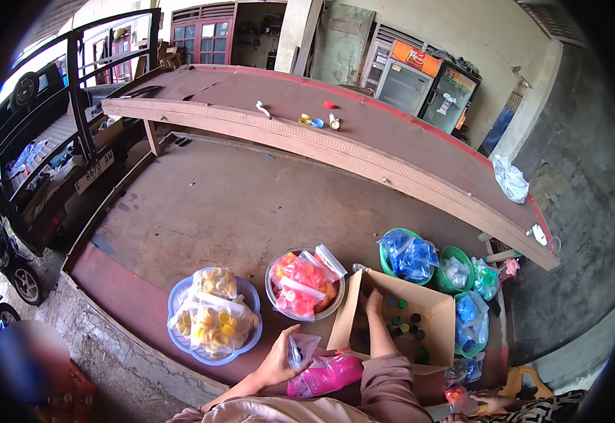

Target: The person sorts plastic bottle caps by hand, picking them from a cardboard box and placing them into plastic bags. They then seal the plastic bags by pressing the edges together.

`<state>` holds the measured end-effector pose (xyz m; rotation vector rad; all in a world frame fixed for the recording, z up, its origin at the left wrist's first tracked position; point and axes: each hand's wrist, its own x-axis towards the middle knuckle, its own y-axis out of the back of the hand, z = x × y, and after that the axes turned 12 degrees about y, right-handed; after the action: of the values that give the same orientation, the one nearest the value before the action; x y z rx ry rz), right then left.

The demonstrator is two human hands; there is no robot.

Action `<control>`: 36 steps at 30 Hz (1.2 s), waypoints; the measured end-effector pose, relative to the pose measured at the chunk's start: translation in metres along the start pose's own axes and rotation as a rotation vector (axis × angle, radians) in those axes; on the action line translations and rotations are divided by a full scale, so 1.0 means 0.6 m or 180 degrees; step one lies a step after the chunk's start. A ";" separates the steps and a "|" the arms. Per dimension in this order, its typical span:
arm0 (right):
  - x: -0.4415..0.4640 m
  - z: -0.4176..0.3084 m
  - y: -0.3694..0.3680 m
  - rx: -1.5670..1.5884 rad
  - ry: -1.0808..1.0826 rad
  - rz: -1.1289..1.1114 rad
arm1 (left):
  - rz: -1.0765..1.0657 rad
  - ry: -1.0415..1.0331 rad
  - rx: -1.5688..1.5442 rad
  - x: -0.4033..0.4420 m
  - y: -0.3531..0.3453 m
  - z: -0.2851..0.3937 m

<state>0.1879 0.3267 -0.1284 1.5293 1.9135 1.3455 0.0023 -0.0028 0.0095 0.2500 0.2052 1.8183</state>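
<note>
My left hand (279, 358) is closed on a small clear plastic bag (302, 350) with something dark in it, above a pink plastic package (326, 375). Inside the cardboard box (434, 299), at its left side, is my right hand (373, 303); its fingers are hidden there. Green, dark and yellowish caps (405, 328) lie on the box's bottom. Left of the box, a round bowl (272, 299) holds bags of red, pink and orange caps (300, 282). A blue basin (176, 296) farther left holds bags of yellow and cream caps (216, 324).
Green baskets (431, 277) with bagged blue and pale items stand beyond and right of the box. A co-worker's hand (489, 402) is at the lower right near a red item. A raised wooden shelf (307, 141) crosses behind; a person with a blurred head is at lower left.
</note>
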 end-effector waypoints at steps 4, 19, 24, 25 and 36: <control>-0.012 -0.026 0.032 0.1290 -0.0942 0.0228 | 0.0013 -0.0001 -0.0018 -0.003 0.001 0.000; -0.165 -0.311 0.226 0.5378 0.0140 -0.0488 | -0.0004 -0.0183 0.0015 0.003 -0.006 0.014; -0.177 -0.350 0.237 0.5310 0.0304 -0.0556 | 0.0020 -0.0304 0.0114 0.011 0.005 0.025; -0.180 -0.353 0.236 0.5178 0.0392 -0.0582 | 0.0039 -0.0349 0.0141 0.013 0.008 0.030; -0.158 -0.297 0.213 0.4125 0.0662 0.0100 | 0.0160 -0.0365 0.0135 0.014 0.016 0.049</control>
<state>0.1613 0.1573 0.0382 1.8798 3.1482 0.0916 -0.0008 0.0031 0.0409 0.3910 0.1582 1.8445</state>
